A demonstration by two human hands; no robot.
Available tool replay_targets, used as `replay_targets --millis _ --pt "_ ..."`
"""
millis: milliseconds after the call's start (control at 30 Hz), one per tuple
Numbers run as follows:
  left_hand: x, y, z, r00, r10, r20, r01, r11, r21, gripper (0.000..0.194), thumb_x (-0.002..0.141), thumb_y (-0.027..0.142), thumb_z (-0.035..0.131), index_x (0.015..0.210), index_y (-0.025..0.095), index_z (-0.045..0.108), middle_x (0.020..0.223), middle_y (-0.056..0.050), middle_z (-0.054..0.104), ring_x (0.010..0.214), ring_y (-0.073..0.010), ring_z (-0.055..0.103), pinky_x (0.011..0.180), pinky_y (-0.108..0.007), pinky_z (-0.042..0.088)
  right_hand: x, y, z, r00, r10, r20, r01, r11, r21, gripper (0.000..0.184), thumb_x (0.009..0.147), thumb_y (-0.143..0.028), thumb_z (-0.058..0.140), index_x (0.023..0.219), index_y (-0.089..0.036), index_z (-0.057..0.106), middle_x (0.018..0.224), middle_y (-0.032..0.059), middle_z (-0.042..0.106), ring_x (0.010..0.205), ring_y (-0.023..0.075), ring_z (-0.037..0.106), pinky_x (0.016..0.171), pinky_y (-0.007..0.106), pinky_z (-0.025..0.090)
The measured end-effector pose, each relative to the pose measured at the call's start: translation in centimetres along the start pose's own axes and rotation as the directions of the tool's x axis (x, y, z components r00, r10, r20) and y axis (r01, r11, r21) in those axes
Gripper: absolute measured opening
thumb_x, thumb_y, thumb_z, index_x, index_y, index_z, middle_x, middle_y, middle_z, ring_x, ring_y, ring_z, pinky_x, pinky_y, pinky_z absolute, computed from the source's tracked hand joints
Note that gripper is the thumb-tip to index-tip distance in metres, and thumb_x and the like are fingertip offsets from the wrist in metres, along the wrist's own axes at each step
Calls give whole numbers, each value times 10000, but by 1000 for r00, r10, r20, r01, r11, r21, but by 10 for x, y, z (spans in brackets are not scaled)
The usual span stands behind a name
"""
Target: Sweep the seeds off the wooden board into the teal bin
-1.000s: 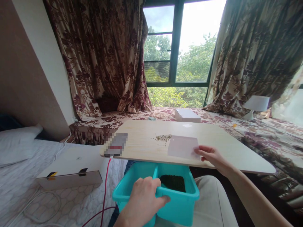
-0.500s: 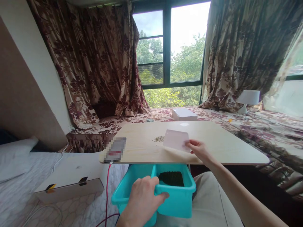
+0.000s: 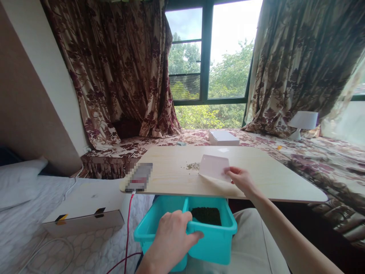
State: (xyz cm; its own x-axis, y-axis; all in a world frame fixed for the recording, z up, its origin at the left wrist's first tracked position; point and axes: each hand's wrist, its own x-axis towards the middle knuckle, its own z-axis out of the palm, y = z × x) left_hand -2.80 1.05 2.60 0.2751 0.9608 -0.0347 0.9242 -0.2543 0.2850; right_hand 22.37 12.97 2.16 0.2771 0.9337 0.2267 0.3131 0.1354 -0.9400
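My left hand (image 3: pixel 173 236) grips the near rim of a turquoise two-compartment bin (image 3: pixel 211 243) at its middle, fingers over the edge and thumb along the front. Dark green granules (image 3: pixel 207 215) lie in the bin's right compartment; of the left one I see only bare plastic beside my hand. My right hand (image 3: pixel 239 178) pinches the right edge of a pale, thin plastic sheet (image 3: pixel 214 167), held tilted over the table. Touching or close to the sheet's left edge is a small scatter of brownish grains (image 3: pixel 193 166) on the wooden tabletop (image 3: pixel 168 179).
A blurred-out phone (image 3: pixel 139 177) with a red cable (image 3: pixel 129 228) lies at the table's left corner. White boxes stand on the bed (image 3: pixel 85 205) and the window ledge (image 3: pixel 224 137). A white lamp (image 3: pixel 303 121) is at the right. My knee is beside the bin.
The view has shifted slightly. Both hands keep their grips, and the sheet and grains look nearly the same.
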Motion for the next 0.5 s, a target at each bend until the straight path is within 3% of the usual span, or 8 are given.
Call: replay_targets --millis 233,500 --pt "0 -2 2 1000 8 -19 -8 1000 -12 200 773 426 585 731 231 581 814 -10 653 815 -218 594 700 -288 357 2 2 -1 999 13 -51 -14 1000 -26 252 584 -291 565 719 -149 724 610 45 691 471 124 521 423 225 393" --pt "0 -1 1 1000 -5 -6 5 1000 -30 192 765 428 593 750 237 594 828 -8 652 819 -221 591 697 -295 354 0 -2 8 1000 20 2 -21 1000 4 210 579 -266 552 669 -163 712 621 47 694 514 139 558 431 220 406"
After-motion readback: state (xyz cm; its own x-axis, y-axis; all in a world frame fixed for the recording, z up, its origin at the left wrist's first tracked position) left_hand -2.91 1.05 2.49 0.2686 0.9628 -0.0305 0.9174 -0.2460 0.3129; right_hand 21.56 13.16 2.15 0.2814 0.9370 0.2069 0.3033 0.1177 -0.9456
